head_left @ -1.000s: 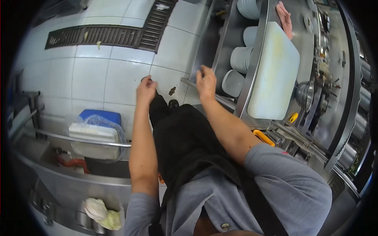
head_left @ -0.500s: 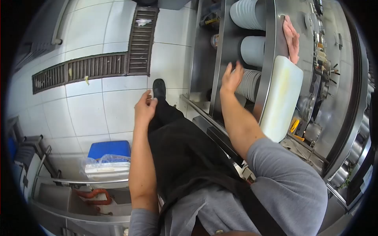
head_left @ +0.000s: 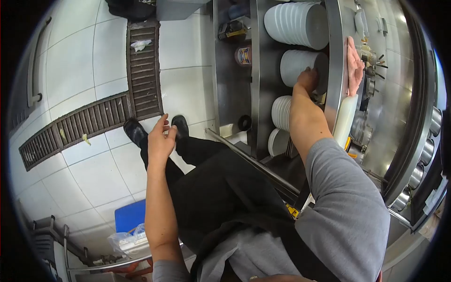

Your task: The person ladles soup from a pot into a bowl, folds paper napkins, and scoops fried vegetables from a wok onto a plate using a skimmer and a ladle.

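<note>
My right hand [head_left: 307,80] reaches into the steel shelf, against the middle stack of white plates [head_left: 295,66]. Its fingers are bent over the top plate's face near the rim; their tips are partly hidden, so I cannot tell whether they grip a plate. Empty, with fingers apart, my left hand [head_left: 162,141] hangs over the tiled floor in front of my shoes. A taller stack of white bowls or plates [head_left: 284,23] stands beyond the middle one. Nearer me is another stack of white dishes [head_left: 281,113], partly behind my forearm.
Above the shelf runs a steel counter edge [head_left: 334,47] with a pink cloth [head_left: 353,66] and a white cutting board [head_left: 346,117]. A metal rail [head_left: 253,162] crosses before the shelf. Drain grates [head_left: 143,70] line the floor. A blue lid [head_left: 130,216] lies lower left.
My right hand has moved deeper into the shelf, from beside the nearer dishes to the middle plate stack. My body has stepped forward; my left hand stays open at my side.
</note>
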`<state>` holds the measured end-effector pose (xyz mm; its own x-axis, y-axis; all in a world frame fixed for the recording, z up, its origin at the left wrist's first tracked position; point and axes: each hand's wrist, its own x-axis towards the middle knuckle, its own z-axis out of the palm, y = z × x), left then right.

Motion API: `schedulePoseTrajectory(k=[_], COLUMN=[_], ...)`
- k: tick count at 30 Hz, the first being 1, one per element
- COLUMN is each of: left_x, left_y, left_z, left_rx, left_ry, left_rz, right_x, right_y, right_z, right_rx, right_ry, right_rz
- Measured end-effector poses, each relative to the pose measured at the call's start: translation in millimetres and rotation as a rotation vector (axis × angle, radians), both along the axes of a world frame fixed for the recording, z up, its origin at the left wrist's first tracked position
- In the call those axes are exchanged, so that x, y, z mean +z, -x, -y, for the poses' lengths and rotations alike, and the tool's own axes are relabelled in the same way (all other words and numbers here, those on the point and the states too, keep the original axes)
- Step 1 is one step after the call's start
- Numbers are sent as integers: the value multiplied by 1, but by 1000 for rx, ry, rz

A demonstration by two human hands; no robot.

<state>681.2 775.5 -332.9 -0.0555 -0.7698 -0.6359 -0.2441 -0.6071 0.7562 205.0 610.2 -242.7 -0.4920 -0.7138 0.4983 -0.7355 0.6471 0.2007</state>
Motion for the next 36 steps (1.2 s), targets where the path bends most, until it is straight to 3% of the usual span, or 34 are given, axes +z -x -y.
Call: schedulePoseTrajectory(k=[2, 4, 7, 14, 16, 19, 22, 26, 29, 31, 32, 33, 34, 35, 36], left_x=[-15, -15, -13, 1, -2, -2, -3, -1, 47, 79, 93, 84, 101, 117, 126], left_y=[-5, -10, -7, -6, -8, -12, -8, 60, 161, 230, 263, 314, 333, 345, 357], left_z=[9, 26, 35, 30, 24, 22, 27, 66, 128, 161, 176, 186, 196, 194, 200], left_rx=[41, 38, 36, -57, -84, -94, -81, -55, -99, -174, -276, -399, -504, -351, -320], left_ry=[115, 120, 129, 147, 219, 241, 267, 467, 551, 472, 477, 473, 276, -148, -250], left_rz=[0, 3, 1, 27, 73, 92, 89, -33, -330, -454, -481, -331, -430, -939, -979], right_x=[5, 5, 16, 26, 17, 18, 17, 29, 23, 30, 33, 42, 15, 8, 6], right_y=[6, 18, 9, -13, -7, -26, -33, -35, -42, -64, -77, -86, -52, -48, -55], right_z=[-7, -11, -13, -9, -12, -19, -25, -36, -50, -51, -55, -51, -63, -71, -73], right_rx=[-82, 103, 20, -71, 175, 128, 115, 67, 221, 101, -13, -102, 5, -13, -57], right_ry=[-84, -49, -105, -170, -13, -134, -209, -267, -108, -152, -137, -98, -95, -70, -43], right_rz=[59, 14, 98, 23, -241, -406, -310, -159, -265, -98, 116, 329, 372, 429, 453])
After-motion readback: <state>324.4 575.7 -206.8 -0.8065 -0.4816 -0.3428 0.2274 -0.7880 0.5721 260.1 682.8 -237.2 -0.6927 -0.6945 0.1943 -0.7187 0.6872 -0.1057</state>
